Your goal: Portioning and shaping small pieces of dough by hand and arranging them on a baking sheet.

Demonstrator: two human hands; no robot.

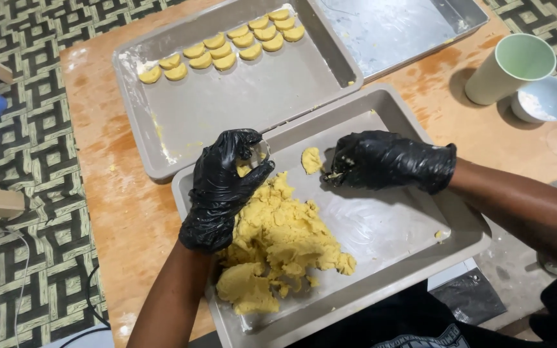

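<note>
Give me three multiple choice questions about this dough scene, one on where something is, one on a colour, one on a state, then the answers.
1. Where do the shaped dough pieces lie?
A. far tray
B. green cup
C. floor

2. What colour are the gloves on the left hand and right hand?
A. blue
B. white
C. black

3. How is the dough pile in the near tray?
A. rolled flat
B. loose and lumpy
C. bagged

Answers: 1 A, they sit in rows at the far tray's back edge. 2 C, both gloves are glossy black. 3 B, it is an uneven crumbly heap.
</note>
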